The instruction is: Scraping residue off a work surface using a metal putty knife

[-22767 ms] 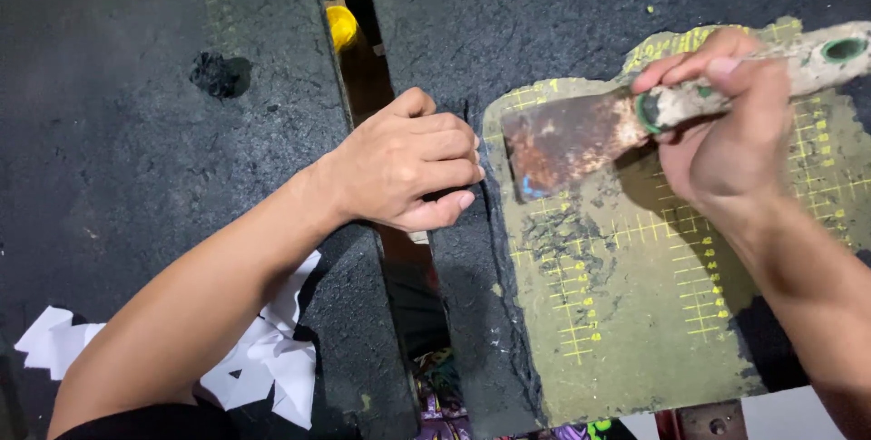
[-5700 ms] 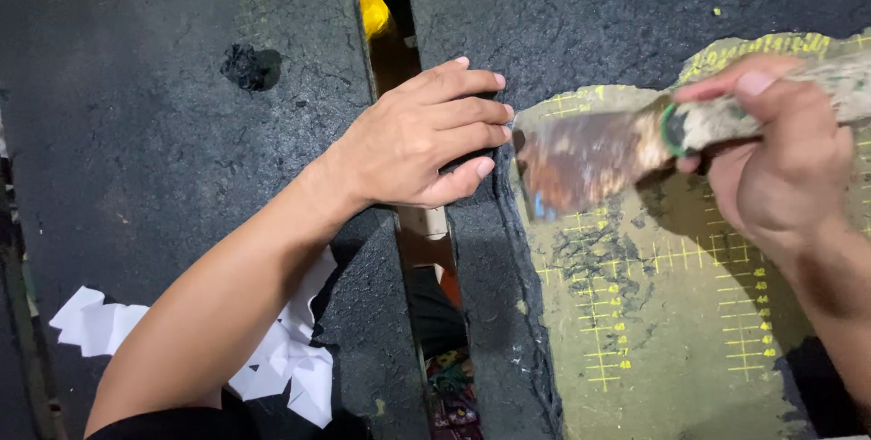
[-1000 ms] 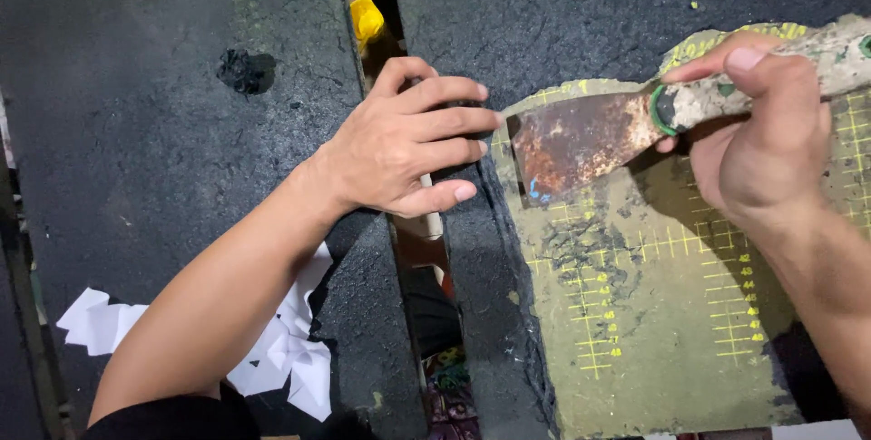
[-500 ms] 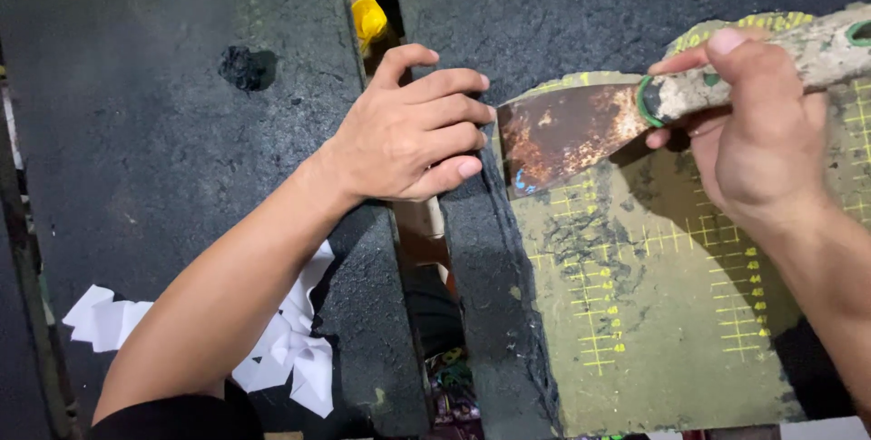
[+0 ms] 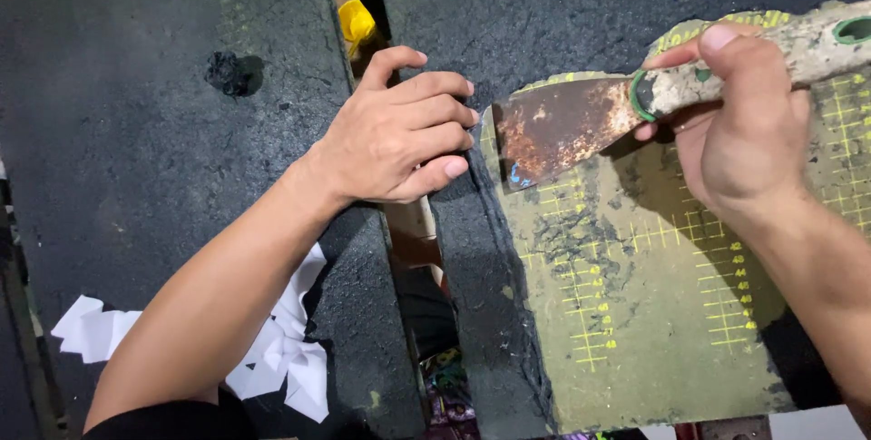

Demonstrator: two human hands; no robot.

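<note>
A: Any pkgs, labels, signs or screens in your view?

B: No screens or signs. Only thing close: a colourful printed wrapper down in the gap btwn your two black boards, bottom centre, purple w/ mixed colours. Too small and dark for you to tell its shape. No labels that show.
</note>
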